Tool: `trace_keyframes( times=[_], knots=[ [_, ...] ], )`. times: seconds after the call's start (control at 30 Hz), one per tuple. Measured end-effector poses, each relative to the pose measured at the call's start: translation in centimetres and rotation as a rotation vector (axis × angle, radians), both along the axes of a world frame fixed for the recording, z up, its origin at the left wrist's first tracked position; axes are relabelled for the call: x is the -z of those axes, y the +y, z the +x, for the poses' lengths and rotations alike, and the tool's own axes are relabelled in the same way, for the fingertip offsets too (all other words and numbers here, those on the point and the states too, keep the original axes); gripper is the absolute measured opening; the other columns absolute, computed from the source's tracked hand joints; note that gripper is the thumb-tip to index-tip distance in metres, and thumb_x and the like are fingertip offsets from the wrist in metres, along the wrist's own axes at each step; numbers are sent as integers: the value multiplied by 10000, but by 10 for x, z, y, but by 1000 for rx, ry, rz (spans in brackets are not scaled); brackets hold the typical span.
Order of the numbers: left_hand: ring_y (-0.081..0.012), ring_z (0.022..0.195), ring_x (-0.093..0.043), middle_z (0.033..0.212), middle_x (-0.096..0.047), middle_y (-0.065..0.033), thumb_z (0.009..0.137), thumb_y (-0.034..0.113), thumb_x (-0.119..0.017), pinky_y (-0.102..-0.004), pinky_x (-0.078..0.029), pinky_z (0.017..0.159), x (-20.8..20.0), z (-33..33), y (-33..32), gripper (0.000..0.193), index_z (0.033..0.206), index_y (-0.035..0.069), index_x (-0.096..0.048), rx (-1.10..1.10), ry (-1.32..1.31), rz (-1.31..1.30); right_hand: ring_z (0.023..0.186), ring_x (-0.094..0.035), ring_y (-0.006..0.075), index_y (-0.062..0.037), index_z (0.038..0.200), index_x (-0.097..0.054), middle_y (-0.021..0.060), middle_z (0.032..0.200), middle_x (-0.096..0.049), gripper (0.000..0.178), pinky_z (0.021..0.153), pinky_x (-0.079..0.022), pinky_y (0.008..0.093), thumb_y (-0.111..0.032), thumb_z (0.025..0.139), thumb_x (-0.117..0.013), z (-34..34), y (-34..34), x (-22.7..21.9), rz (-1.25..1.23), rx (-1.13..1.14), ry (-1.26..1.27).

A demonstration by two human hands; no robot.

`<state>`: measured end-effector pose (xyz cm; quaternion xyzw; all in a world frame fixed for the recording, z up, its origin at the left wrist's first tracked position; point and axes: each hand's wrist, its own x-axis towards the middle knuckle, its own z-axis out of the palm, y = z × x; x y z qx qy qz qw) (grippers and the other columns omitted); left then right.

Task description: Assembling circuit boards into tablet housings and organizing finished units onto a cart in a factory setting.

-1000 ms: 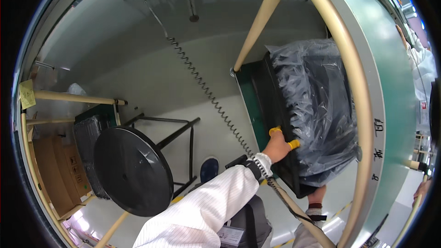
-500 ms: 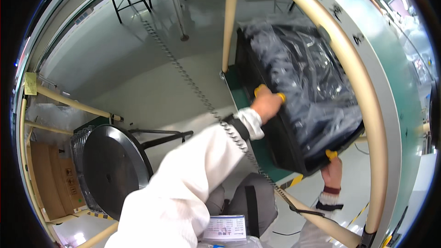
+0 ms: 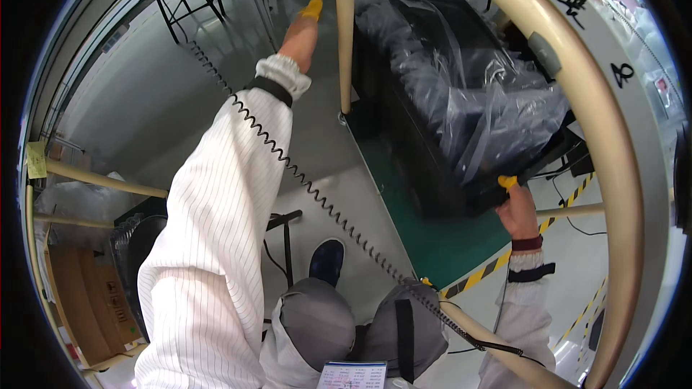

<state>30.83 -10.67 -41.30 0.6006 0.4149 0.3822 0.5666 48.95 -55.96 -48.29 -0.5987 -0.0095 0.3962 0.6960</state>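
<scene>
Here, curled right grip on bin

From my remote seat, I can't make out what lies beneath the crumpled clear plastic sheet in the black rectangular bin, whose near wall is blurred. Most fingertips of the bare right hand are hidden, and the lower edge crops the white badge card.

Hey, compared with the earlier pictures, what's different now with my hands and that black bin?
Your left hand has let go of the bin's left rim and swung out leftward. The bin has slid away from you along the green shelf. Your right hand stays at its near end; clear plastic still covers it.
</scene>
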Motion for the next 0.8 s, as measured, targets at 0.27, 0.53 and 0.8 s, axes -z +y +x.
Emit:
trace_keyframes(
  times=[0.27, 0.53, 0.8],
  knots=[
    [-236, 833, -605, 1029, -634, -145, 998, 283, -241, -356, -496, 756, -4, 42, -54, 401, 1129, 32, -525, 166, -359, -114, 954, -572, 229, -14, 1124, -536, 93, 1072, -585, 255, 821, -465, 415, -119, 906, -457, 15, -7, 14, 22, 2, -13],
    [-239, 820, -597, 946, -577, -89, 911, 160, -590, -365, -510, 757, 114, 22, 9, 303, 1177, 43, -502, 506, -251, -469, 925, -570, 189, -93, 1117, -517, 46, 1049, -570, 196, 823, -485, 386, -199, 953, -502, -23, -21, 16, 23, -35, -59],
    [-296, 820, -655, 932, -644, -137, 680, 134, -792, -408, -530, 762, 104, 80, -27, 338, 965, 33, -641, 574, -225, -568, 1105, -540, 181, -36, 1341, -424, 128, 1285, -516, 443, 857, -451, 261, -210, 952, -544, -30, -159, 28, -288, -341, -417]
  ],
)
